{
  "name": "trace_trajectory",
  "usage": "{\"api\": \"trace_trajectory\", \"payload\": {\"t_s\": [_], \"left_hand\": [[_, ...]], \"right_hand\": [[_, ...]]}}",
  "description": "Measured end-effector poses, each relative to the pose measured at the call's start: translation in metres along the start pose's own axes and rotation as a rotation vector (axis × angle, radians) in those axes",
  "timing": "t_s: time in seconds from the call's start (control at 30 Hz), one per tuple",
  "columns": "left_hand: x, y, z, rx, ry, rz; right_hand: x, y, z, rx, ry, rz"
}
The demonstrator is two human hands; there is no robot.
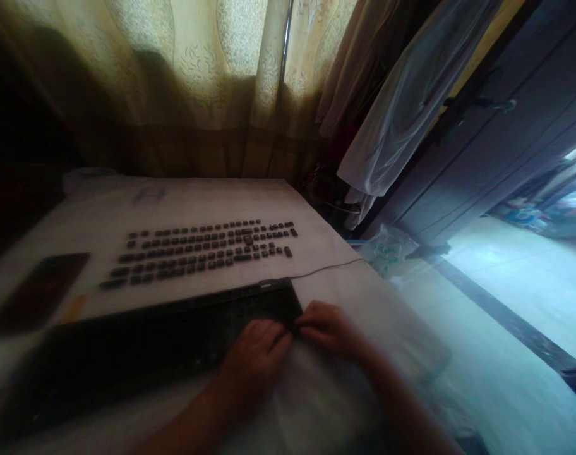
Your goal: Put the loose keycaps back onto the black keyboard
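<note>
A black keyboard (141,341) with its keycaps off lies slanted across the near part of the table. My left hand (257,351) rests on its right end, the fingers curled down over the near edge. My right hand (330,328) is at the keyboard's right edge, thumb and fingers pinched together close to the left fingertips. A small dark bit shows at that pinch, too blurred to name. Beyond the keyboard, loose black keycaps (200,246) are laid out in several rows. A thin cable (323,270) runs from the keyboard's back edge to the right.
A dark flat rectangular object (39,291) lies at the left of the pale table (212,196). Curtains (198,82) hang behind. On the right are hanging clothes (402,120), a dark door (496,126) and a clear plastic bag (387,249) past the table edge.
</note>
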State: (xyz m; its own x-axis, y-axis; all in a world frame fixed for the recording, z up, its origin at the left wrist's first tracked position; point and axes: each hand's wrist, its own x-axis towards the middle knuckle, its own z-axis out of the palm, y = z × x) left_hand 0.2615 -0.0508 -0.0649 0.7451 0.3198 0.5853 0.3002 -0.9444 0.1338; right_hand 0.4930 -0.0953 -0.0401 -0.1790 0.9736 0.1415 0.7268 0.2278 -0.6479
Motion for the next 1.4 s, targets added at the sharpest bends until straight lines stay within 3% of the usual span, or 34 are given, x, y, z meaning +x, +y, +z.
{"api": "trace_trajectory", "payload": {"t_s": [0.57,0.97,1.2,1.4], "left_hand": [[-0.004,-0.004,0.006,-0.028,0.014,-0.015],[-0.003,-0.004,0.006,-0.021,0.020,-0.011],[-0.005,-0.002,0.009,0.019,0.014,-0.024],[-0.011,-0.007,-0.006,0.111,-0.045,-0.021]], "right_hand": [[0.016,-0.031,-0.015,-0.237,-0.185,0.145],[0.022,-0.055,-0.002,-0.526,-0.207,0.279],[0.019,-0.046,0.001,-0.465,-0.156,0.261],[0.015,-0.032,0.003,-0.352,-0.094,0.208]]}}
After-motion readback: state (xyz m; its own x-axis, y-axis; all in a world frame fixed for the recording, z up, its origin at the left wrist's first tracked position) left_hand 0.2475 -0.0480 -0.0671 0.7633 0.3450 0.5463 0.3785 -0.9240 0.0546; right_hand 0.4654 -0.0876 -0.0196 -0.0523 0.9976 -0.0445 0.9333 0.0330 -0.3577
